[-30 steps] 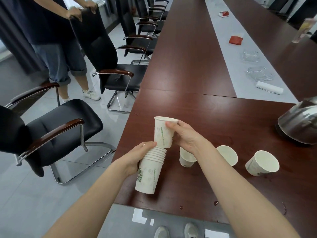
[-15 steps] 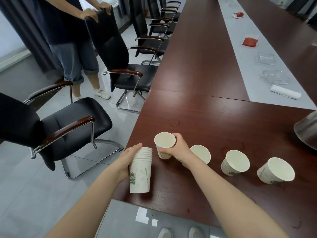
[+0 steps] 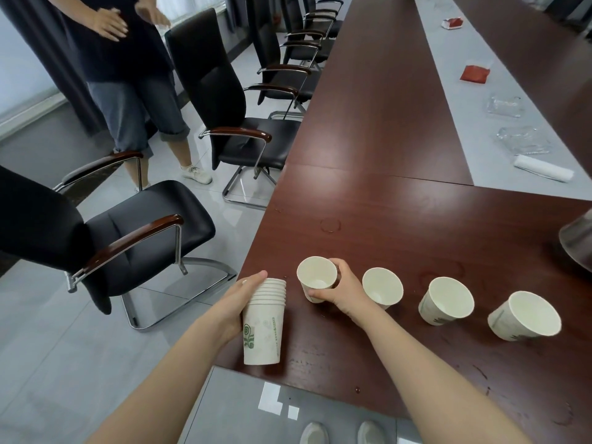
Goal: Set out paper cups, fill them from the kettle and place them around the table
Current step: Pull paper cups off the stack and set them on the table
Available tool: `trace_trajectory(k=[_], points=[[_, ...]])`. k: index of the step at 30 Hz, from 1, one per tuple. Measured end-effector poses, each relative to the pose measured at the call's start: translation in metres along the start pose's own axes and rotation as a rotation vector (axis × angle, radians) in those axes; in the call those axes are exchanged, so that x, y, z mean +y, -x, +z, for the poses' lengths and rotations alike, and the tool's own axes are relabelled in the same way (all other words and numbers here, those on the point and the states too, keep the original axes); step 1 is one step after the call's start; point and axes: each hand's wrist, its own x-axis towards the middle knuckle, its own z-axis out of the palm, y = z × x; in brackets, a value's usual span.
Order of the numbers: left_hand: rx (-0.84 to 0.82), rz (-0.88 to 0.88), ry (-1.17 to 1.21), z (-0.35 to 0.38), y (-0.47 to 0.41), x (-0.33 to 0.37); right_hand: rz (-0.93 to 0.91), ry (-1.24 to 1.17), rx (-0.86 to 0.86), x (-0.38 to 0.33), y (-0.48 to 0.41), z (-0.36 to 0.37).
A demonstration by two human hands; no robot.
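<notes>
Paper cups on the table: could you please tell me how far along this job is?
Done: three cups stand empty in a row on the table. In hand: the right hand grips a fourth cup beside them, the left hand holds the stack. Left: the kettle sits untouched at the right edge; no cup is filled or distributed.

A row of cups (image 3: 446, 299) is lining the table's (image 3: 378, 129) near edge; the kettle (image 3: 578, 243) is crowding the right; wood beyond is lying open.

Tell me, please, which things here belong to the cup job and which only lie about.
Job: cup stack, held cup, second cup, third cup, rightmost cup, kettle.
Lying about: nearer red packet, nearer glass dish, white roll, nearest chair.
</notes>
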Motion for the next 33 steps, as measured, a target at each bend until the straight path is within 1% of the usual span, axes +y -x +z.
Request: trace_trajectory(k=[5, 8, 12, 14, 19, 22, 24, 26, 28, 30, 33], points=[[0.03, -0.018, 0.012, 0.002, 0.002, -0.001, -0.004, -0.015, -0.001, 0.0, 0.008, -0.001], [0.018, -0.014, 0.006, 0.005, 0.004, 0.001, 0.005, -0.013, -0.001, -0.002, 0.01, 0.001], [0.015, -0.006, -0.005, 0.007, 0.005, 0.004, 0.088, 0.056, -0.008, -0.002, 0.011, 0.001], [0.007, 0.003, -0.015, 0.008, 0.003, 0.004, 0.145, 0.139, -0.026, -0.006, 0.015, 0.002], [-0.028, -0.011, -0.054, 0.019, -0.002, 0.003, 0.219, 0.488, -0.052, -0.022, 0.038, 0.003], [-0.058, -0.002, -0.065, 0.029, -0.004, 0.005, 0.216, 0.639, -0.155, -0.04, 0.051, -0.005], [-0.085, 0.004, -0.085, 0.035, -0.006, 0.008, 0.173, 0.683, -0.178, -0.055, 0.056, -0.013], [-0.14, 0.004, -0.081, 0.045, -0.003, 0.012, 0.106, 0.674, -0.13, -0.07, 0.058, -0.022], [-0.179, 0.01, -0.071, 0.056, -0.002, 0.017, 0.032, 0.615, -0.045, -0.082, 0.058, -0.031], [-0.217, 0.029, -0.088, 0.067, -0.001, 0.021, -0.019, 0.437, -0.033, -0.092, 0.059, -0.04], [-0.275, 0.029, -0.106, 0.079, 0.0, 0.026, 0.012, 0.086, -0.121, -0.101, 0.061, -0.051]])
